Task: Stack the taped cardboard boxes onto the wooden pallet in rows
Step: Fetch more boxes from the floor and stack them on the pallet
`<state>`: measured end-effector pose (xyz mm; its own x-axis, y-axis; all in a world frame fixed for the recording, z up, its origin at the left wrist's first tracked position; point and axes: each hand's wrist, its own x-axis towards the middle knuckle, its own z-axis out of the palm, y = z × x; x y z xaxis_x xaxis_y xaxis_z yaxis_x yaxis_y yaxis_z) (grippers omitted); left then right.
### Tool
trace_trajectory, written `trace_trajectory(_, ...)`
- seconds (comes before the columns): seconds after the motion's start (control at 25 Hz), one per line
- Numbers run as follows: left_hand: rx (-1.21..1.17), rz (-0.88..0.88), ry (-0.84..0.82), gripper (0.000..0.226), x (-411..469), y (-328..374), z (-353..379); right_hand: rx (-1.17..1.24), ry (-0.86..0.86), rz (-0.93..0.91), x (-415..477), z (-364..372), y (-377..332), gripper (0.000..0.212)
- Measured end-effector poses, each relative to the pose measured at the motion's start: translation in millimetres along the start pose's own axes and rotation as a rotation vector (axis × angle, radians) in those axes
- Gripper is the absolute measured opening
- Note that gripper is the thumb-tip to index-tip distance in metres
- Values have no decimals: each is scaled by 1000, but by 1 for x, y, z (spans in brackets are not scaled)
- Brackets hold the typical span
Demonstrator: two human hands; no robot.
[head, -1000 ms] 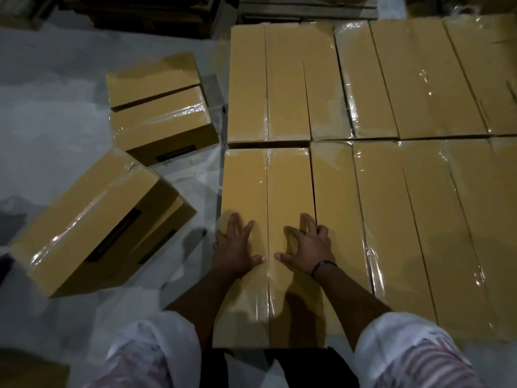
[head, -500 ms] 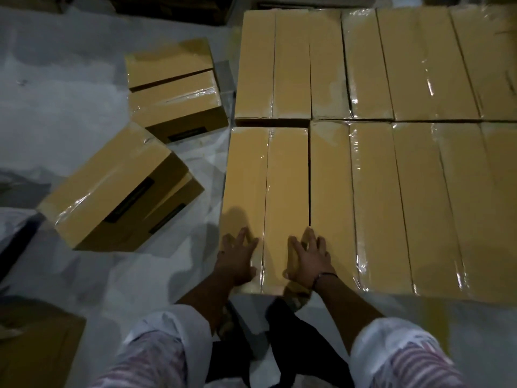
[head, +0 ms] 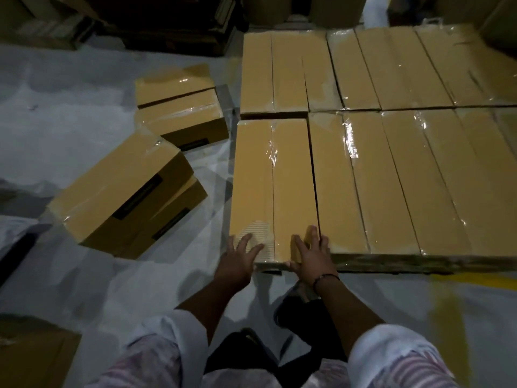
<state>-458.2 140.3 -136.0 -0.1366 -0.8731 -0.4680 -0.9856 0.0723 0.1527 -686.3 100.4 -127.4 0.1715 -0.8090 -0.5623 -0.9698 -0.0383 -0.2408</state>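
Note:
A long taped cardboard box [head: 272, 186] lies at the near left corner of the stacked rows. My left hand [head: 237, 260] rests with spread fingers on the box's near left end. My right hand [head: 309, 253] lies flat on its near right end, thumb over the front edge. Other taped boxes [head: 405, 177] fill the near row to the right, and a far row of boxes [head: 363, 68] lies behind it. The wooden pallet's front edge [head: 391, 263] shows under the near row.
Loose taped boxes lie on the grey floor to the left: a tilted pair [head: 123, 191] and a further pair [head: 179, 105]. Another carton [head: 30, 357] sits at the bottom left. Dark pallets [head: 167, 21] stand at the back. A yellow floor line [head: 475, 278] runs on the right.
My hands have slid from the middle of the box top back to its near end. The box now lies further onto the stack, in line with the near row. The view has pulled back.

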Motion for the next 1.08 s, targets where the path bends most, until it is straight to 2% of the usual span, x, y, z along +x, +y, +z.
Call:
trace_trajectory(0.32, -34, 20, 14, 55, 6, 3, -14, -135, 7, -12, -1, 4, 9, 74)
trace_trajectory(0.68, 14, 20, 37, 64, 23, -3, -13, -211, 63, 9, 14, -3, 7, 70)
trace_trajectory(1.08, -24, 9, 12, 53, 35, -7, -22, -306, 67, -16, 25, -10, 9, 72)
